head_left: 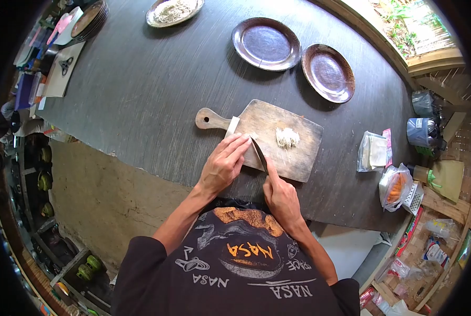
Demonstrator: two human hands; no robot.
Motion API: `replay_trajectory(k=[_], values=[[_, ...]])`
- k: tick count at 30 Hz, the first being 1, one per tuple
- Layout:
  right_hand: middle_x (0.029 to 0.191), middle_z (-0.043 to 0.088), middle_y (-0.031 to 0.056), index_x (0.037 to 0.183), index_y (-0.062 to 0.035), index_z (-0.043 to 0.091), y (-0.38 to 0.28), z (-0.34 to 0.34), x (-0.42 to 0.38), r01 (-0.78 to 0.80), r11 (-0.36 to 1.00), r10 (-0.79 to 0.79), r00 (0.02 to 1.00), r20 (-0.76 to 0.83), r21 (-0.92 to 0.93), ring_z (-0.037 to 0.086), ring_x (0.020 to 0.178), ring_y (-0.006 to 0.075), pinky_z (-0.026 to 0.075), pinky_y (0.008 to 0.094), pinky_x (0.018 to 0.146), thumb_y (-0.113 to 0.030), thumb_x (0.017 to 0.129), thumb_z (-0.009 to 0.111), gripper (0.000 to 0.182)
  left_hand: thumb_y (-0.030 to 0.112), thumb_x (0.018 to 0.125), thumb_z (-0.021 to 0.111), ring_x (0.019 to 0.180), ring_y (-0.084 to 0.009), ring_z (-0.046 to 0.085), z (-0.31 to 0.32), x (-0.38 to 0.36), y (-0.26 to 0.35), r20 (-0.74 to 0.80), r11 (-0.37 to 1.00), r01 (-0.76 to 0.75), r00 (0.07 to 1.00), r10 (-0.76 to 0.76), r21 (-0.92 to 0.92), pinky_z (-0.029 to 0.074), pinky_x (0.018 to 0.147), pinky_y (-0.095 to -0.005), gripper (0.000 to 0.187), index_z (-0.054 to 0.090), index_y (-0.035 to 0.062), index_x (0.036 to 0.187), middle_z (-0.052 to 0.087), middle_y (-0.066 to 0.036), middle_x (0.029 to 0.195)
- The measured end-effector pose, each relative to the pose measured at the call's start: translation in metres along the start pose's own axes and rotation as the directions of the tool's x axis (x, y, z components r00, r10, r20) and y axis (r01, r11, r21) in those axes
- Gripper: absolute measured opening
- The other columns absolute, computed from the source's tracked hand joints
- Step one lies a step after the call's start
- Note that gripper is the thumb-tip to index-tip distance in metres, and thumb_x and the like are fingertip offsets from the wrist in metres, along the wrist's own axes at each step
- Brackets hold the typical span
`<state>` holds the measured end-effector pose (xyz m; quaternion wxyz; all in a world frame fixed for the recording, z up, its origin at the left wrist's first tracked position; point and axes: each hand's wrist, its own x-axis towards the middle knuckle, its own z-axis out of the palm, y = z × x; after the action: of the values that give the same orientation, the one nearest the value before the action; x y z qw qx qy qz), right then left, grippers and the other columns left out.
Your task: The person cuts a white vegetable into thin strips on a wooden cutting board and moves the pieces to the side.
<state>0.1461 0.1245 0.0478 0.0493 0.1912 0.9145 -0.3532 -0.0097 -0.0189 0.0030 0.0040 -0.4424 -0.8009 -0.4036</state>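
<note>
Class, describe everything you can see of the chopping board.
The chopping board looks wooden, light brown with greyish worn patches. It is roughly rectangular, with a rounded, pierced handle. It lies flat on the dark table. White chopped pieces and a white strip rest on it; the left hand, right hand and knife partly cover its near side.

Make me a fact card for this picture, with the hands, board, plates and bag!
Left hand: fingers on a white piece
Right hand: holding a knife
Board: wooden, under the knife and white piece
On the board: a pile of white shreds
Beyond the board: two brown plates
Farther off: a plate with a pale heap
Bag: see-through, orange things inside, right of the board
</note>
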Motion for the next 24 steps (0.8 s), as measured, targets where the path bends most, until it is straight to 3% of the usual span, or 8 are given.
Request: replay_trajectory(k=[8, 16, 22, 24], values=[[0.078, 0.069, 0.0258, 0.162, -0.0096, 0.036, -0.003, 0.002, 0.008, 0.007, 1.0, -0.007, 1.0, -0.008, 0.017, 0.069, 0.068, 0.0436, 0.055, 0.0541, 0.065, -0.009, 0.098, 0.059, 0.068, -0.005, 0.087, 0.067, 0.128, -0.0295, 0.063, -0.001, 0.001, -0.004, 0.014, 1.0, -0.019, 1.0, 0.019, -0.005, 0.051, 0.111, -0.0415, 0.038, 0.071, -0.0017, 0.125, 0.07, -0.012, 0.132], [0.076, 0.069, 0.0228, 0.163, -0.0152, 0.038, -0.007, 0.0, 0.005, -0.061, 0.982, 0.064, 0.998, 0.009, -0.178, 0.071, 0.066, 0.0396, 0.057, 0.0522, 0.063, -0.012, 0.098, 0.061, 0.069, -0.005, 0.087, 0.068, 0.127, -0.0294, 0.063, -0.001, 0.0, -0.002, 0.006, 1.0, -0.008, 1.0, 0.008, -0.017, 0.052, 0.11, -0.042, 0.038, 0.072, -0.0012, 0.125, 0.071, -0.012, 0.131], [0.07, 0.067, 0.0203, 0.163, -0.012, 0.037, 0.003, 0.005, -0.002, 0.044, 0.994, -0.052, 0.996, -0.076, -0.099, 0.07, 0.061, 0.0386, 0.058, 0.0512, 0.061, -0.012, 0.097, 0.06, 0.069, -0.006, 0.086, 0.068, 0.126, -0.0296, 0.064, -0.001, -0.002, -0.001, -0.008, 1.0, -0.002, 1.0, 0.002, -0.017, 0.052, 0.109, -0.0419, 0.038, 0.072, -0.0013, 0.124, 0.071, -0.012, 0.13], [0.071, 0.067, 0.0206, 0.162, -0.0108, 0.037, -0.001, 0.004, 0.001, 0.01, 0.991, -0.017, 0.999, -0.052, -0.137, 0.07, 0.062, 0.0386, 0.058, 0.0516, 0.061, -0.012, 0.098, 0.059, 0.068, -0.006, 0.086, 0.068, 0.126, -0.0296, 0.064, -0.001, -0.005, 0.002, -0.007, 1.0, -0.002, 1.0, 0.002, -0.019, 0.053, 0.109, -0.0418, 0.038, 0.072, -0.0013, 0.124, 0.071, -0.012, 0.13]])
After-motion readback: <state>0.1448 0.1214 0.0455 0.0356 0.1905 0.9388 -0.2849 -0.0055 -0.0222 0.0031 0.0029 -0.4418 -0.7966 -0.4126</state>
